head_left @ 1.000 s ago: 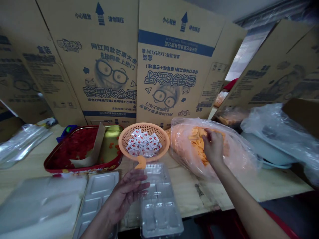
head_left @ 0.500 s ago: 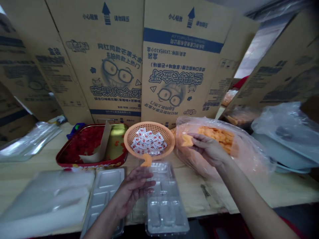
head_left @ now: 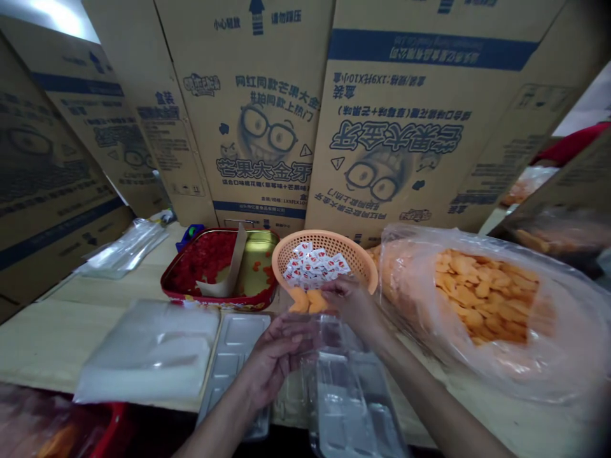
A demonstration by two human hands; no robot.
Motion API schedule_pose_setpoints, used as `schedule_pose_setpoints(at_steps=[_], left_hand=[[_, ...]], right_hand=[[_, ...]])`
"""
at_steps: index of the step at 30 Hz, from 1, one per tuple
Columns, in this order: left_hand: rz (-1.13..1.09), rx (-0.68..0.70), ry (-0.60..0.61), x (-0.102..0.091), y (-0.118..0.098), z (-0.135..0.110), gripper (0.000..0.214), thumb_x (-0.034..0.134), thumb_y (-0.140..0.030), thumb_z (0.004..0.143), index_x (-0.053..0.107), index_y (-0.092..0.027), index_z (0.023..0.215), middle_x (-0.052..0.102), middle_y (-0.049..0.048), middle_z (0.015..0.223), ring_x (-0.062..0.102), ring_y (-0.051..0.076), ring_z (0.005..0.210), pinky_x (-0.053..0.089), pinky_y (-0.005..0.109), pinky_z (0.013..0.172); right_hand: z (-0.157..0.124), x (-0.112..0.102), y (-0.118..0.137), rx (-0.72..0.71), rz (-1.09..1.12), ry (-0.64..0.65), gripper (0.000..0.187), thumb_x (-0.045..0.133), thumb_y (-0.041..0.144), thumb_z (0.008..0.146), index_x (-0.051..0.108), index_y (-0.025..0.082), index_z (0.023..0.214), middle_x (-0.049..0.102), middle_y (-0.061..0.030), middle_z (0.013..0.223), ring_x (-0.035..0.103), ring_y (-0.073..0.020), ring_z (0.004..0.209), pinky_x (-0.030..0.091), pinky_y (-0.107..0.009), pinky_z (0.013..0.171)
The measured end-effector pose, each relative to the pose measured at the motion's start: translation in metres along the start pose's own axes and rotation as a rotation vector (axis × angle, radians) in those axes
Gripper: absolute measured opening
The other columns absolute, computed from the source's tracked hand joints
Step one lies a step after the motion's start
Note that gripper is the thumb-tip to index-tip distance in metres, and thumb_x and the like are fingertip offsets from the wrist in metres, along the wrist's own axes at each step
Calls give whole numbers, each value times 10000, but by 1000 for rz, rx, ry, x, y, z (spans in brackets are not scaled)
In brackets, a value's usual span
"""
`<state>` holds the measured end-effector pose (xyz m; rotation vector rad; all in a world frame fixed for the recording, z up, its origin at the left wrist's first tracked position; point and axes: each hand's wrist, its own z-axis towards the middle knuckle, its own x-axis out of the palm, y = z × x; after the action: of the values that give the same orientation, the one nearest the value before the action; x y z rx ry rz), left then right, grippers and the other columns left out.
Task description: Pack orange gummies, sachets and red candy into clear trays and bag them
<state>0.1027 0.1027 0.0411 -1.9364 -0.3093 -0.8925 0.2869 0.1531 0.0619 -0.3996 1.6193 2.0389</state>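
My left hand [head_left: 281, 350] is closed around a piece of thin clear plastic packaging, its exact shape hard to make out. Two orange candy pieces [head_left: 308, 301] sit side by side at the upper edge of that plastic, just beyond the fingers. My right hand [head_left: 351, 305] pinches the right-hand piece from the side, its fingertips slightly blurred. Below both hands lies a clear compartment tray [head_left: 353, 401], partly covered by the right wrist. Right of them, a large clear bag [head_left: 410, 273] stands open, full of orange candy pieces [head_left: 487, 292].
An orange basket [head_left: 372, 267] holds small white sachets [head_left: 312, 264]. Left of it is a red tin [head_left: 172, 296] with red pieces and a cardboard divider [head_left: 233, 267]. Nearer lie a second tray [head_left: 243, 331] and a stack of clear bags [head_left: 147, 350]. Cardboard boxes [head_left: 267, 140] stand behind.
My right hand has moved left from beside the large bag, bringing an orange candy piece next to the one at my left hand. The camera view has shifted left.
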Motion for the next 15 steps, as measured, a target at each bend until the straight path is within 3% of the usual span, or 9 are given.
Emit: schedule_pose_setpoints(at_steps=[2,5,7,9,12,15], left_hand=[[-25,1,-18,-4,-1,1,417,690,-94,659,531,-190,1032,669,68,1003,652,257,893,479,406,834],[-47,-4,-25,-13,-6,1,414,690,-88,656,538,-183,1029,656,77,1037,641,256,919,467,411,864],[-51,-7,-21,-21,-12,-1,410,679,-67,657,549,-188,1026,645,77,1064,627,263,956,459,429,878],[-57,-4,-29,-31,-19,-5,439,659,-36,660,554,-218,1046,628,66,1103,607,270,998,451,455,889],[-75,1,-51,-45,-28,-10,492,629,-14,673,557,-265,1090,600,45,1159,556,286,1085,424,477,928],[-72,-6,-86,-57,-34,-11,523,630,-19,666,556,-273,1117,580,47,1193,515,303,1138,417,477,937]], right_hand=[[2,5,-3,-142,-143,22,91,603,199,703,692,199,687,608,-47,752,544,-205,817,429,-351,748],[19,5,-11,-216,-218,43,171,540,192,776,695,192,847,598,-65,846,546,-197,850,433,-329,748],[39,1,-19,-150,-329,102,256,468,170,820,652,188,998,593,-85,973,545,-198,925,428,-327,794],[62,-3,-31,-25,-468,254,308,467,160,818,604,176,1093,581,-109,1085,541,-219,996,412,-344,846],[89,4,-46,92,-539,507,484,652,196,684,570,170,1161,585,-125,1151,554,-255,1021,426,-343,851],[104,31,-54,101,-528,656,775,765,223,509,514,219,1241,539,-112,1249,537,-277,1073,442,-333,842]])
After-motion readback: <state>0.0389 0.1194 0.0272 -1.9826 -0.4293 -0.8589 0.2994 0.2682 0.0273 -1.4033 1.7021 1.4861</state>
